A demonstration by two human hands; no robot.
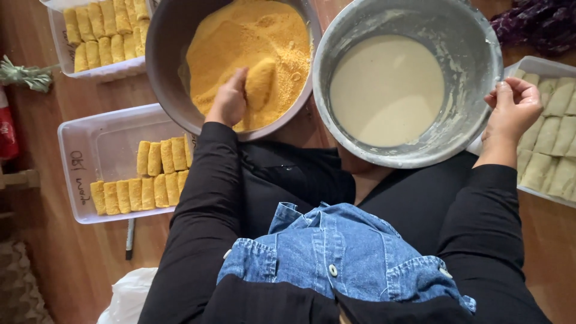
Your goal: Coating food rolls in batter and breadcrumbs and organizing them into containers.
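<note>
My left hand (229,99) is inside a grey bowl (163,57) of yellow breadcrumbs (240,36), pressing on a crumb-coated roll (260,81). Beside it stands a second grey bowl (474,54) holding pale liquid batter (387,90). My right hand (512,111) grips that bowl's right rim with the fingers curled over the edge. Both arms wear black sleeves.
A clear tray (99,144) at the left holds two rows of breaded rolls (153,177). Another tray (99,72) of breaded rolls is at the top left. A white tray (540,63) at the right holds pale uncoated rolls (552,144). Blue denim cloth (336,258) lies on my lap. The floor is wooden.
</note>
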